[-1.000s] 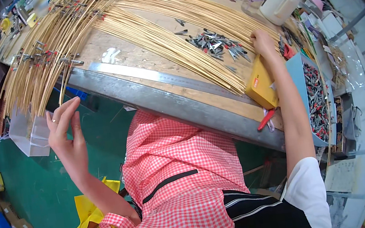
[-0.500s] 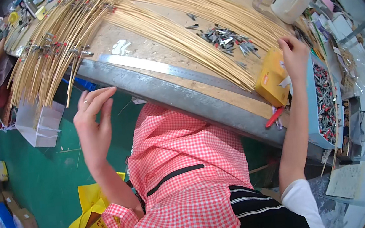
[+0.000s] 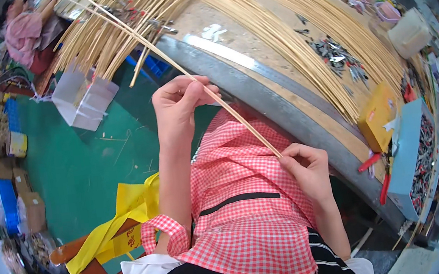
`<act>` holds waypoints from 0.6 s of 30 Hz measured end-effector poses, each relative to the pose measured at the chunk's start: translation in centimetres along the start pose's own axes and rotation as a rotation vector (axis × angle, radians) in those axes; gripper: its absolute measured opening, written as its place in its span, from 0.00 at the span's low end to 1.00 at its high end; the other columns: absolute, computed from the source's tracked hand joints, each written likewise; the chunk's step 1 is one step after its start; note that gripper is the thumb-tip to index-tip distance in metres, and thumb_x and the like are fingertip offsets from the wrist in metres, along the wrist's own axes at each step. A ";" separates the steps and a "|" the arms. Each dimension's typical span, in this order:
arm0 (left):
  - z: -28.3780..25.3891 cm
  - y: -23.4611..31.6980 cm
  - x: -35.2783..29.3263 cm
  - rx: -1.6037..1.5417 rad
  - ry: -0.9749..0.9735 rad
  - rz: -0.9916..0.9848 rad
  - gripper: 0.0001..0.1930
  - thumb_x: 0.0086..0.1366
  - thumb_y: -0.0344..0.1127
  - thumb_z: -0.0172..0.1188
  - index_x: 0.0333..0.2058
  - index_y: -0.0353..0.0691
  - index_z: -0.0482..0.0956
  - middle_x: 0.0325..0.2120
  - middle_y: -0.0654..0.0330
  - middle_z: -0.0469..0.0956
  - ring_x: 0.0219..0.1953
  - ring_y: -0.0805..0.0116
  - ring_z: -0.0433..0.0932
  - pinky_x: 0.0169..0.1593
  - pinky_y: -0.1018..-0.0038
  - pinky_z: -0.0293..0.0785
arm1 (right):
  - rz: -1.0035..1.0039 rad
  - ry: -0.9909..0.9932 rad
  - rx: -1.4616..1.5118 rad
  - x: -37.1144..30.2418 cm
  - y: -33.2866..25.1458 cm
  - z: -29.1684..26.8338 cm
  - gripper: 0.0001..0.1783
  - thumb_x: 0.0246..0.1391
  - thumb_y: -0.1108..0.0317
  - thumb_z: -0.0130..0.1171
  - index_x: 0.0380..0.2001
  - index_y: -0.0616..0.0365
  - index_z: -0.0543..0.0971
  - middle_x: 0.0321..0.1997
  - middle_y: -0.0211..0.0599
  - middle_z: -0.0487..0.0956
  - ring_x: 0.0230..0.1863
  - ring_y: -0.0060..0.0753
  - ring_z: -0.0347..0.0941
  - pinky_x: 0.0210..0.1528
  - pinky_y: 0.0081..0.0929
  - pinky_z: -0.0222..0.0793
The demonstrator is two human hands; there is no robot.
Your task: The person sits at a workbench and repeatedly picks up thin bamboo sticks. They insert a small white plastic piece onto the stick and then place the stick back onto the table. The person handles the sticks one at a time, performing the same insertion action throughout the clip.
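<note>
My left hand pinches a pair of long thin wooden sticks between thumb and fingers, just off the bench's front edge. My right hand grips their near end between thumb and forefinger, in front of my red-checked apron. From there the sticks slant up to the far left, spreading slightly apart at the top. Rows of similar sticks lie on the bench beyond my hands. At the left, more sticks with small clips on them jut past the bench edge.
A steel ruler lies along the metal bench edge. Loose clips lie among the sticks. At right stand a yellow box, a light-blue box of clips and red-handled pliers. Another person sits far left.
My hands were apart, the right raised by the yellow box, the left without sticks. Now both hold the sticks before my apron. The bench has shifted rightward in view.
</note>
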State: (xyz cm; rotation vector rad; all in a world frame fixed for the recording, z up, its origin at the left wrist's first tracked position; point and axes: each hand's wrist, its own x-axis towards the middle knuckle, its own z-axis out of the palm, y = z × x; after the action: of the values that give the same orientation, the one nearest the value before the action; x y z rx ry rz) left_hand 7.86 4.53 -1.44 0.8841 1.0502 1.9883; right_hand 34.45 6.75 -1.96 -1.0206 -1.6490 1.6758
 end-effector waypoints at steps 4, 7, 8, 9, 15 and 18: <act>-1.0 -0.1 0.2 0.004 0.006 0.041 0.07 0.61 0.31 0.61 0.29 0.31 0.79 0.26 0.54 0.80 0.27 0.67 0.82 0.32 0.71 0.82 | 0.019 0.010 0.145 -0.1 0.1 0.6 0.04 0.55 0.81 0.55 0.29 0.68 0.79 0.24 0.29 0.75 0.21 0.13 0.65 0.22 0.12 0.58; -0.8 0.1 0.2 -0.039 0.035 0.008 0.06 0.58 0.28 0.64 0.30 0.28 0.80 0.23 0.54 0.80 0.26 0.65 0.82 0.31 0.73 0.80 | 0.071 0.031 0.137 -0.1 -0.2 0.7 0.05 0.55 0.80 0.55 0.27 0.68 0.79 0.24 0.30 0.75 0.19 0.14 0.65 0.21 0.12 0.58; -0.7 0.2 0.2 -0.030 0.045 0.000 0.06 0.58 0.28 0.64 0.30 0.28 0.80 0.22 0.54 0.80 0.27 0.66 0.82 0.32 0.74 0.80 | 0.071 0.038 0.137 -0.1 -0.2 0.7 0.04 0.55 0.79 0.56 0.27 0.68 0.78 0.24 0.29 0.75 0.20 0.14 0.65 0.22 0.12 0.58; -0.7 0.1 0.2 -0.006 0.040 0.007 0.07 0.59 0.28 0.62 0.31 0.29 0.80 0.23 0.54 0.80 0.27 0.66 0.82 0.33 0.73 0.81 | 0.072 0.049 0.136 -0.1 -0.2 0.7 0.04 0.55 0.79 0.56 0.27 0.68 0.78 0.25 0.29 0.75 0.21 0.14 0.66 0.22 0.13 0.59; -0.4 0.0 0.4 0.041 0.013 -0.029 0.08 0.62 0.29 0.59 0.34 0.28 0.79 0.27 0.51 0.81 0.29 0.65 0.83 0.36 0.69 0.83 | -0.215 0.177 -0.210 0.2 0.4 0.2 0.01 0.52 0.80 0.57 0.28 0.68 0.77 0.26 0.35 0.75 0.26 0.21 0.69 0.28 0.19 0.63; -0.7 0.0 0.4 0.026 0.005 -0.045 0.09 0.63 0.29 0.58 0.35 0.27 0.79 0.29 0.49 0.81 0.30 0.64 0.83 0.37 0.69 0.82 | -0.374 0.250 -0.365 0.2 -0.3 0.3 0.01 0.50 0.82 0.57 0.28 0.68 0.77 0.27 0.39 0.75 0.27 0.27 0.71 0.29 0.21 0.65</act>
State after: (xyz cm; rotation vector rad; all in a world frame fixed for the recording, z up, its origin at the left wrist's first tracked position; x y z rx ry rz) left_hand 7.08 4.64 -1.64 0.8624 1.0920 1.9450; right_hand 34.12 6.75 -1.70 -0.9643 -1.8721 0.9877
